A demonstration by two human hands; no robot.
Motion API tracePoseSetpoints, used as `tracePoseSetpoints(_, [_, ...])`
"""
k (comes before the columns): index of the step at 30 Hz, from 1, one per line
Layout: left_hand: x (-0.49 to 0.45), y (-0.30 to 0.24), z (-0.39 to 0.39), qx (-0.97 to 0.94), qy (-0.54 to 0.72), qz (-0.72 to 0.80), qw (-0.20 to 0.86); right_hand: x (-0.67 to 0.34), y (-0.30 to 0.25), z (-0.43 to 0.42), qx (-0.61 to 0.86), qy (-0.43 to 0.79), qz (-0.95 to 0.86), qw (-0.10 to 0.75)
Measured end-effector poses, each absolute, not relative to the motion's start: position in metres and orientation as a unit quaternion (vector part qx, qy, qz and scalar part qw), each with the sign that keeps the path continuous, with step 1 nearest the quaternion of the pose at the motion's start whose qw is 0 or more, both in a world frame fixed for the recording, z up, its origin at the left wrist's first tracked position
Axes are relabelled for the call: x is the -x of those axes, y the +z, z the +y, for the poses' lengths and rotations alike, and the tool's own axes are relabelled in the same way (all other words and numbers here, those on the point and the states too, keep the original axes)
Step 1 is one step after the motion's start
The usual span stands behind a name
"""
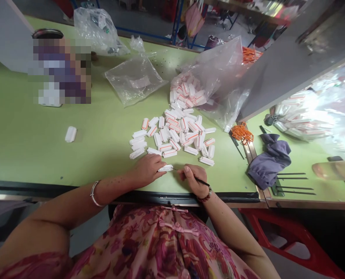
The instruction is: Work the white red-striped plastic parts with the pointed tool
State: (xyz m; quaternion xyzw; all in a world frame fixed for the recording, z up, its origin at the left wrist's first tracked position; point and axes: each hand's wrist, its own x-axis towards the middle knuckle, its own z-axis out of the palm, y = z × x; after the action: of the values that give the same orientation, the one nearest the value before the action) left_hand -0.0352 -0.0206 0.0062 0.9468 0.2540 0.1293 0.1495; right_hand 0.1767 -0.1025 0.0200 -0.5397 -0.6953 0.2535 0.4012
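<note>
My left hand (146, 170) is closed on one small white plastic piece (166, 168) with rows of holes, held just above the green table near its front edge. In my right hand (194, 180) is a thin dark tweezer-like tool (202, 182), gripped like a pen. Its fine tip points left at the end of the white piece; whether it touches cannot be made out. Just beyond my hands lies a loose pile of similar white pieces (174, 135), several with orange strips. A single white piece (70, 134) lies apart at the left.
An open clear bag (219, 77) of white pieces stands behind the pile, by a grey partition (277, 69). A flat plastic bag (136, 79) lies further left. Orange frames (242, 133), a dark tool (237, 145) and a grey-purple cloth sleeve (269, 161) are at the right.
</note>
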Motion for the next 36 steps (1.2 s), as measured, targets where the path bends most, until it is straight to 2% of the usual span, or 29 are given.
tracePoseSetpoints(12, [0.035, 0.009, -0.021, -0.949, 0.135, 0.249, 0.141, -0.171, 0.020, -0.101, 0.543, 0.256, -0.707, 0.374])
tracePoseSetpoints(26, [0.035, 0.013, -0.021, -0.950, 0.133, 0.247, 0.139, -0.171, 0.021, -0.101, 0.583, 0.298, -0.652, 0.383])
tracePoseSetpoints(36, [0.035, 0.012, -0.021, -0.952, 0.126, 0.241, 0.140, -0.164, 0.020, -0.101, 0.561, 0.234, -0.704, 0.366])
